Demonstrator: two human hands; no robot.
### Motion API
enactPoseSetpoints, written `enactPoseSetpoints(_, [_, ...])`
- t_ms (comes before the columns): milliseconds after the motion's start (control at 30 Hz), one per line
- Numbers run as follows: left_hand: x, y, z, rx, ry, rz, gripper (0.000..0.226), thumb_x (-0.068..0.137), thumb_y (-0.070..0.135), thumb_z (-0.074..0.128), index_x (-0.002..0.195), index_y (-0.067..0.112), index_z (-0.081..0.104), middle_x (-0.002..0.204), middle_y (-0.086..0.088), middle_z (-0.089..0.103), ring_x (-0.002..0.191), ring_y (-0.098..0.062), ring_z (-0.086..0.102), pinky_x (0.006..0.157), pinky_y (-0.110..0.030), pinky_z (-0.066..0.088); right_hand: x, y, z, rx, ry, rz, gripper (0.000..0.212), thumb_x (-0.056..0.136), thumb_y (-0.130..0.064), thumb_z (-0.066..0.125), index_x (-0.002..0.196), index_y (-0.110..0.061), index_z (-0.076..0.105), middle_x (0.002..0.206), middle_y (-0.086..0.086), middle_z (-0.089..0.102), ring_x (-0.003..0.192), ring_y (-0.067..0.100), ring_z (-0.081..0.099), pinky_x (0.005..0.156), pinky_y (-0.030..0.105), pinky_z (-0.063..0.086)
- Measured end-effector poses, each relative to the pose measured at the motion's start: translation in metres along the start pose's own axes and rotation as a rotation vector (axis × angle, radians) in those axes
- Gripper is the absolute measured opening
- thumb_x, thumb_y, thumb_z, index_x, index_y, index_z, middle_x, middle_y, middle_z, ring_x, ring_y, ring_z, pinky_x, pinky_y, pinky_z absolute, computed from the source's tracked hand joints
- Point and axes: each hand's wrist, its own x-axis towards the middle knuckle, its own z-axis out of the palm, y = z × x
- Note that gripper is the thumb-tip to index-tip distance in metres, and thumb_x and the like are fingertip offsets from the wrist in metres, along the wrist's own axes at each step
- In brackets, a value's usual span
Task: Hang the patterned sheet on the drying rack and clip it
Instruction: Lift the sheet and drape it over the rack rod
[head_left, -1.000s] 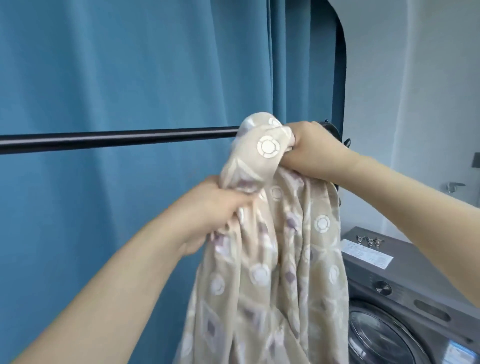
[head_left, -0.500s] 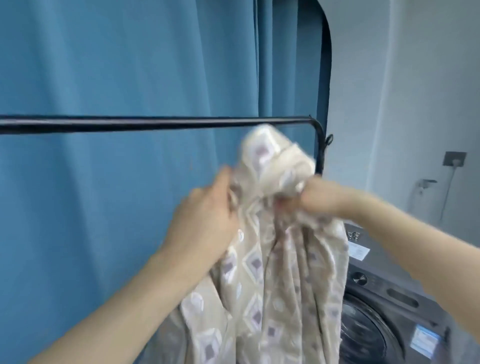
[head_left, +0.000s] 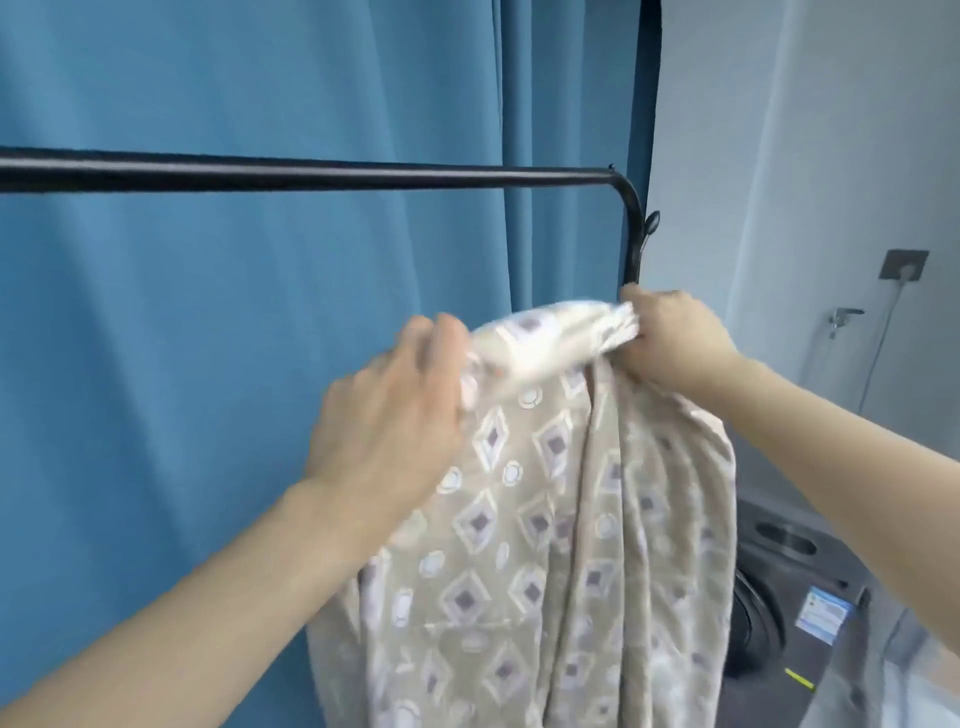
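Both hands' grip holds the patterned sheet (head_left: 524, 525) below the rack bar (head_left: 311, 175).

Showing two bare forearms, no sleeve covering either up to the frame edges. Wearing no rings, watch or gloves on the left hand (head_left: 387, 415) or the right hand (head_left: 675, 343). Appearing slightly blurred around the fingers.

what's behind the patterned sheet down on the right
A dark front-loading washing machine: its top, part of the round door and a label show. The patterned sheet covers its left side, so the rest cannot be seen.
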Motion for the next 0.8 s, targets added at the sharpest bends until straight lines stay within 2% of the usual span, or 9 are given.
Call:
enactPoseSetpoints(100, [-0.039,0.021,0.023,0.128,-0.266,0.480,0.039,0.063,0.010,0.030,0.087,0.026,0.057,0.091,-0.006,0.054,0.058,-0.022,0.051,0.039,-0.027,0.026,-0.021,0.011,0.027,-0.018,-0.298,-0.155,0.028,0.079,-0.014,0.056,0.105,-0.022,0.060,0.096,0.002,0.067,0.090,0.031,0.063,0.074,0.038,0.051])
enactPoseSetpoints(200, [-0.073,0.051,0.039,0.076,-0.510,0.471,0.040,0.078,-0.003,0.031,0.103,0.017,0.054,0.119,-0.010,0.040,0.089,-0.027,0.048,0.058,-0.034,0.032,-0.036,0.016,0.042,0.400,-0.340,-0.052,0.024,0.078,-0.004,0.063,0.097,-0.015,0.072,0.092,0.001,0.073,0.087,0.022,0.067,0.080,0.033,0.051])
enactPoseSetpoints(300, [-0.080,0.064,0.047,0.001,-0.757,0.280,0.039,0.089,0.009,0.044,0.127,0.019,0.045,0.136,-0.012,0.024,0.109,-0.030,0.045,0.074,-0.035,0.034,-0.044,0.004,0.054,0.537,-0.348,0.055,0.007,0.081,-0.004,0.058,0.077,-0.006,0.064,0.075,0.005,0.068,0.070,0.022,0.060,0.065,0.031,0.046])
enactPoseSetpoints(367, [-0.076,0.051,0.066,-0.208,-0.792,0.138,0.038,0.087,0.045,0.052,0.121,0.030,0.045,0.132,-0.005,0.031,0.112,-0.028,0.049,0.085,-0.034,0.042,-0.045,-0.004,0.051,0.578,-0.278,0.081,0.012,0.079,-0.009,0.054,0.072,0.000,0.056,0.064,0.007,0.058,0.059,0.019,0.046,0.055,0.031,0.039])
enactPoseSetpoints(433, [-0.062,0.040,0.079,-0.520,-0.772,-0.164,0.065,0.073,0.080,0.046,0.121,0.037,0.039,0.127,0.008,0.032,0.116,-0.017,0.048,0.095,-0.035,0.042,-0.041,-0.012,0.039,0.652,-0.143,0.078,0.016,0.079,-0.005,0.056,0.065,-0.006,0.049,0.056,0.000,0.047,0.055,0.014,0.038,0.052,0.027,0.034])
enactPoseSetpoints(533, [-0.052,0.047,0.108,-0.898,-0.789,-0.452,0.055,0.083,0.071,0.050,0.114,0.025,0.053,0.115,0.009,0.055,0.100,-0.008,0.058,0.078,-0.023,0.045,-0.040,-0.028,0.022,0.563,0.009,-0.097,0.023,0.076,-0.013,0.054,0.063,-0.019,0.036,0.053,-0.005,0.036,0.054,0.018,0.030,0.049,0.031,0.030])
enactPoseSetpoints(633, [-0.042,0.031,0.147,-1.001,-0.555,-0.644,0.042,0.094,0.045,0.053,0.079,0.007,0.065,0.073,-0.010,0.070,0.068,-0.025,0.069,0.063,-0.035,0.057,-0.032,-0.020,0.014,0.249,-0.036,-0.184,0.025,0.077,-0.027,0.050,0.061,-0.017,0.033,0.052,-0.003,0.036,0.053,0.026,0.035,0.049,0.033,0.034])
enactPoseSetpoints(700, [-0.022,0.004,0.150,-1.116,-0.184,-0.842,0.050,0.086,0.049,0.050,0.079,0.001,0.062,0.072,-0.014,0.068,0.068,-0.028,0.066,0.067,-0.042,0.056,-0.028,-0.012,0.005,0.211,-0.409,-0.085,0.027,0.078,-0.025,0.062,0.058,-0.016,0.045,0.053,0.000,0.050,0.055,0.024,0.051,0.051,0.031,0.045])
enactPoseSetpoints(800, [0.021,-0.007,0.112,-1.218,0.253,-0.808,0.030,0.090,0.035,0.047,0.075,0.011,0.056,0.070,-0.005,0.053,0.069,-0.016,0.049,0.065,-0.034,0.041,-0.040,-0.018,0.008,0.230,-1.104,0.033,0.014,0.078,-0.025,0.067,0.067,-0.017,0.063,0.059,-0.010,0.059,0.057,0.007,0.058,0.063,0.020,0.054])
